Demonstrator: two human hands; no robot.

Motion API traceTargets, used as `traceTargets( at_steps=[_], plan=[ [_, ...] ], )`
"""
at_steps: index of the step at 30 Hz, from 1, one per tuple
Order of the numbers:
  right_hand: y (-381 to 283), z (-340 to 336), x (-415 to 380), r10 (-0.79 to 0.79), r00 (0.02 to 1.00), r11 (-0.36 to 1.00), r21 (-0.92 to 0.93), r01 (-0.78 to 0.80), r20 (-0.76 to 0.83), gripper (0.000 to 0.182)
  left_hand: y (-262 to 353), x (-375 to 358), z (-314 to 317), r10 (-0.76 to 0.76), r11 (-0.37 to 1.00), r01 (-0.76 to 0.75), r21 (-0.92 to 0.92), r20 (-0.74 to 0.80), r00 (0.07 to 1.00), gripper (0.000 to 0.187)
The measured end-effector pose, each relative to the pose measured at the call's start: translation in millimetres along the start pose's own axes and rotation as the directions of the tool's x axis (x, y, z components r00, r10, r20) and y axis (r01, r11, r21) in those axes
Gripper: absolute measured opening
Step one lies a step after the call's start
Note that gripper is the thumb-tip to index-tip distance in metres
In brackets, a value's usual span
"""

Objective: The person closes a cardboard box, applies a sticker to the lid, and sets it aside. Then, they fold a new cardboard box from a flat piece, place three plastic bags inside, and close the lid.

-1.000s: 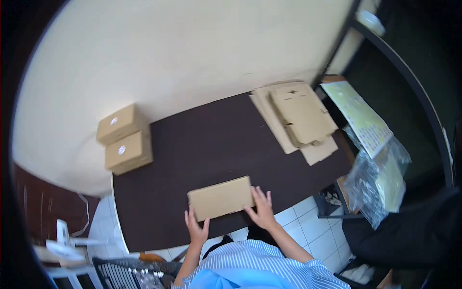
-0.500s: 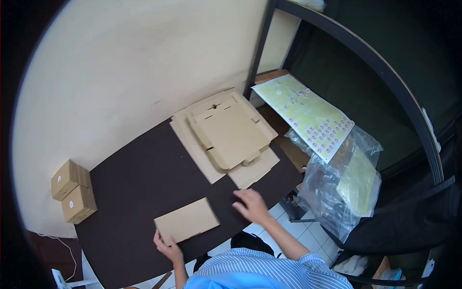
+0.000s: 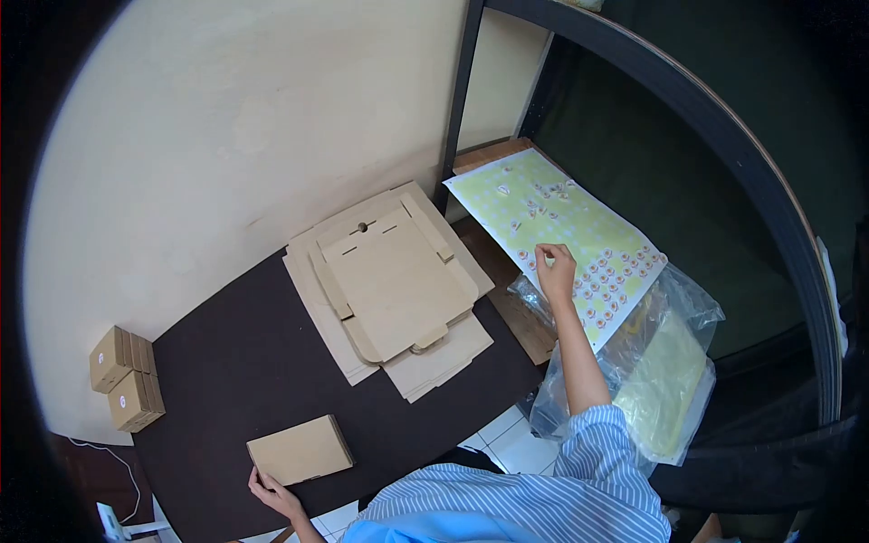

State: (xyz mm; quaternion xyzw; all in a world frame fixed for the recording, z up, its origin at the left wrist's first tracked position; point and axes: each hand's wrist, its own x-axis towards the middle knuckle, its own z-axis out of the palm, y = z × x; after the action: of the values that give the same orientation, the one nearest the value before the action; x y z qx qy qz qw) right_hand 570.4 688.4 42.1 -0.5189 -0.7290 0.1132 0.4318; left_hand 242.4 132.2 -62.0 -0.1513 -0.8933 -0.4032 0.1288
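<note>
A closed brown cardboard box (image 3: 299, 450) lies flat near the front edge of the dark table. My left hand (image 3: 276, 498) holds its near left corner, with the thumb over the top and the other fingers along the side. Out to the right, my right hand (image 3: 557, 271) is over a yellow-green sheet of small round stickers (image 3: 507, 204). Its thumb and fingertips are pinched together just above or on the sheet. Whatever may be between those fingertips is too small to make out.
Flat unfolded cardboard boxes (image 3: 403, 285) are stacked at the back of the dark table (image 3: 208, 371). Small stickered boxes (image 3: 134, 398) stand at the left against the wall. A clear plastic bag (image 3: 665, 389) lies beneath the sheet, by a dark metal frame (image 3: 459, 100).
My right hand has moved from above the table's right side to the sticker sheet, and its fingers have closed into a pinch. My left hand stays on the box. The view has shifted rightward.
</note>
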Motion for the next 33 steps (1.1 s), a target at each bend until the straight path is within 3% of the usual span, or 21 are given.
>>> traceTargets(
  at_steps=[5,7,11,15,18,20,24,27,29,33],
  plan=[
    [34.6,43.8,47.0,0.132,0.991,0.989,-0.075,-0.13,0.027,0.014,-11.5,1.5,0.6,-0.027,1.0,0.027,-0.006,0.053,0.998,0.034],
    [49.0,46.6,61.5,0.161,0.985,0.962,-0.213,-0.172,-0.067,0.015,-12.3,0.9,0.2,-0.045,0.999,0.045,-0.009,0.051,0.998,0.034],
    [71.2,31.6,77.9,0.253,0.962,0.922,-0.274,-0.272,-0.105,0.02,-14.8,0.0,1.3,-0.054,0.998,0.056,-0.026,0.047,0.997,0.034],
    [94.3,36.6,88.3,0.231,0.972,0.926,-0.298,-0.23,-0.032,0.02,-14.7,-1.5,-0.1,-0.078,0.997,0.077,0.029,0.066,0.995,0.034],
    [98.7,41.7,97.0,0.217,0.966,0.9,-0.353,-0.255,-0.143,0.016,-23.9,0.4,0.6,-0.09,0.996,0.091,-0.01,0.081,0.993,0.034],
    [107.1,45.1,101.4,0.428,0.897,0.795,-0.428,-0.43,-0.107,0.018,-32.6,0.0,1.2,-0.075,0.997,0.075,-0.003,0.073,0.995,0.035],
    [85.2,38.1,109.3,0.55,0.832,0.691,-0.52,-0.502,-0.072,0.027,-29.9,0.1,1.4,-0.061,0.998,0.061,0.007,0.065,0.996,0.034],
    [80.8,38.3,118.2,0.663,0.746,0.62,-0.512,-0.595,-0.063,0.036,-22.0,0.7,1.4,-0.065,0.998,0.065,0.005,0.062,0.996,0.034],
    [81.9,38.7,124.2,0.8,0.594,0.519,-0.398,-0.757,-0.088,0.045,-28.5,0.2,2.2,-0.066,0.998,0.065,0.013,0.063,0.996,0.034],
    [71.8,31.8,129.3,0.848,0.526,0.48,-0.32,-0.817,-0.072,0.053,-27.7,0.2,1.3,-0.021,0.999,0.019,0.027,0.066,0.998,0.034]
  ],
)
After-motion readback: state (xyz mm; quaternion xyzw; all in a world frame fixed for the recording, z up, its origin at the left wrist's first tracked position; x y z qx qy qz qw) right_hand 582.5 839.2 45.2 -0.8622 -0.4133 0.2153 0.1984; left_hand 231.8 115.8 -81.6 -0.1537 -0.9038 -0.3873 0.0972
